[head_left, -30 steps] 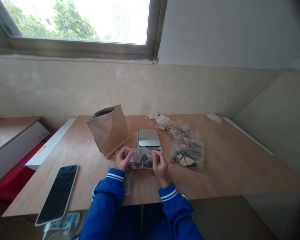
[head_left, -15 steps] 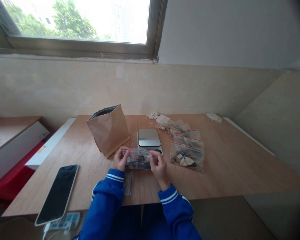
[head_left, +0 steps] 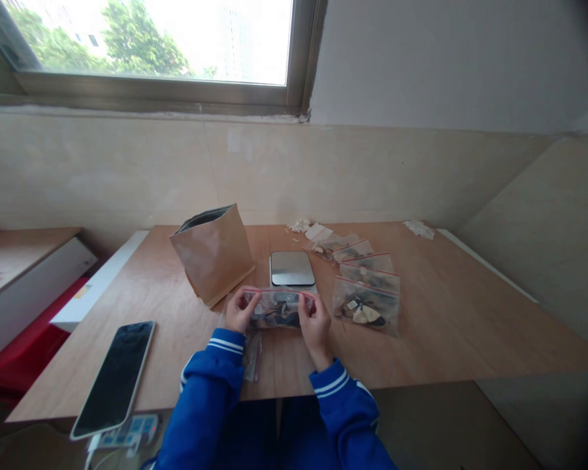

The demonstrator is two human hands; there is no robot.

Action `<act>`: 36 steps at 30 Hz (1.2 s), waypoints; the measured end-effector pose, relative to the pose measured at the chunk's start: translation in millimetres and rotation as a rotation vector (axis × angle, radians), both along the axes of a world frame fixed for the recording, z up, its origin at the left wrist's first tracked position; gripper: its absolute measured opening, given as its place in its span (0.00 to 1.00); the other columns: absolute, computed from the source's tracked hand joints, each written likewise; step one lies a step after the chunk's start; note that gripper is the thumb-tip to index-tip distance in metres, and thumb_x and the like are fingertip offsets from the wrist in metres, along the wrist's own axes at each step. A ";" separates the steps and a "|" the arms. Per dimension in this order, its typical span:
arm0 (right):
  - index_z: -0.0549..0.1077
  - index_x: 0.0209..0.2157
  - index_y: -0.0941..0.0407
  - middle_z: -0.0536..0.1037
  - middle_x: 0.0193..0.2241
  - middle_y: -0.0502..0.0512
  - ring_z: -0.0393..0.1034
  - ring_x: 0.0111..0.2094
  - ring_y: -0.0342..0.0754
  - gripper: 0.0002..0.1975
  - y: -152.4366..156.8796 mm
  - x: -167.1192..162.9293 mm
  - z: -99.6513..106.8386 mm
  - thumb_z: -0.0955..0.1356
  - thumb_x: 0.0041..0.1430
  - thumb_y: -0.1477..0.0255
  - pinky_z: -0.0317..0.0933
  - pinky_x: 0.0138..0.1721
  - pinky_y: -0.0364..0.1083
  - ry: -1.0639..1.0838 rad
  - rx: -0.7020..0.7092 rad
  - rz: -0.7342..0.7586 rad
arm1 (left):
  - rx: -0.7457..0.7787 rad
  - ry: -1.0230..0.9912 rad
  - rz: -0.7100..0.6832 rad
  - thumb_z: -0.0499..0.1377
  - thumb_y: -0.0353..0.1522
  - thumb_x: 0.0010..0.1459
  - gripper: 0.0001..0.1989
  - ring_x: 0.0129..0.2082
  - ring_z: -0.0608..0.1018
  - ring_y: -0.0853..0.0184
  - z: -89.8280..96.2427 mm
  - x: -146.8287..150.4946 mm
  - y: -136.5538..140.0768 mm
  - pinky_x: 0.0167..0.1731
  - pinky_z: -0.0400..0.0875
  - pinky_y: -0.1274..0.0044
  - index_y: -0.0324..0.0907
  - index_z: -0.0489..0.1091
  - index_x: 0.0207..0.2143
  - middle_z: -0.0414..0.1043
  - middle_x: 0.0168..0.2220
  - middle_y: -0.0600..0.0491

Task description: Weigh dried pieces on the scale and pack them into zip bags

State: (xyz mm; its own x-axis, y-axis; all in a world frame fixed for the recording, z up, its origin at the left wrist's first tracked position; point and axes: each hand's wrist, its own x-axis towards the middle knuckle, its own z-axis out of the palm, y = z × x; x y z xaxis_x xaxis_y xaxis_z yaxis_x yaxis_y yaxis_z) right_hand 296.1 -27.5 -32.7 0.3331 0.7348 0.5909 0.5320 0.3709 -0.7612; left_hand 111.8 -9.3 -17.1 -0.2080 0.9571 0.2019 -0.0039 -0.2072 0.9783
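Both hands pinch the red-striped top edge of a clear zip bag with dark pieces inside. My left hand is closed on the bag's left end, my right hand on its right end. Just behind the bag is a small scale with a metal plate; its front is partly hidden by the bag. Beneath my left wrist lies some more clear plastic bag, partly covered. To the right rest several filled zip bags in an overlapping row.
A brown paper bag stands open-topped at the left. Near the front left edge lies a phone or tablet, above a power strip. White crumbled scraps and a crumpled white piece lie by the wall.
My left thumb and right fingers have shifted slightly to the right along the bag's top edge. The bag is raised a little and covers more of the scale's front.
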 end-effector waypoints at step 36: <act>0.76 0.38 0.59 0.81 0.35 0.60 0.73 0.39 0.49 0.10 23.8 -17.9 105.7 0.62 0.66 0.76 0.49 0.52 0.50 -1.095 -0.291 0.603 | 0.287 0.400 -0.035 0.56 0.40 0.60 0.10 0.30 0.81 0.67 -9.4 1.9 -5.1 0.30 0.75 0.78 0.45 0.72 0.33 0.80 0.31 0.51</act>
State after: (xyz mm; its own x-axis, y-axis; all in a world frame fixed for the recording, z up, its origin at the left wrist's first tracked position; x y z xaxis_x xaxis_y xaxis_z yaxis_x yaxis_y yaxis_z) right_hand 278.3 -3.7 73.0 -0.6513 0.7465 0.1366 0.7355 0.6652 -0.1288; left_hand 113.7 -14.4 -26.6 -0.0291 0.8561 0.5160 0.3486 -0.4751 0.8079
